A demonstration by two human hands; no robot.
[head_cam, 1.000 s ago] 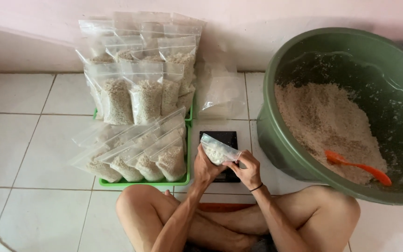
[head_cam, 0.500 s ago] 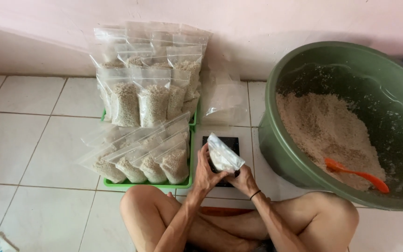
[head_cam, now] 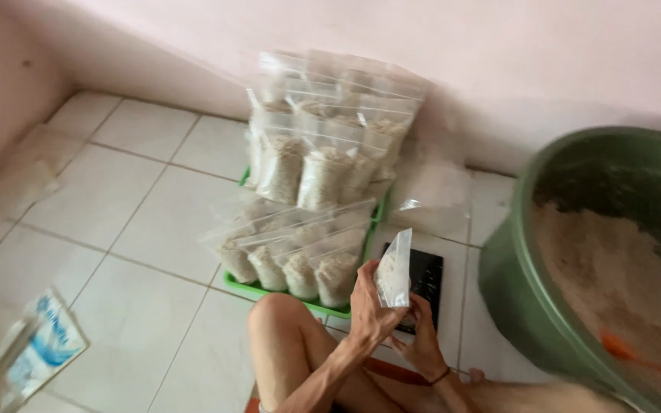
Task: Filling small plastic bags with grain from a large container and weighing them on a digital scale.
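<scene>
head view: left hand (head_cam: 370, 304) grips small clear bag (head_cam: 394, 269) of pale grain, held upright above black scale (head_cam: 424, 281). right hand (head_cam: 422, 342) just below bag, fingers curled, touching its lower edge; grip unclear. green tray (head_cam: 269, 293) of filled bags just left. green basin (head_cam: 545, 306) with grain and orange scoop (head_cam: 636, 358) at right.

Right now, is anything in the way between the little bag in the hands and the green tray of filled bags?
Nothing visible. The left hand holds the small bag upright, with the right hand just below it. The green tray of filled bags sits directly beside, with only open air between.
</scene>
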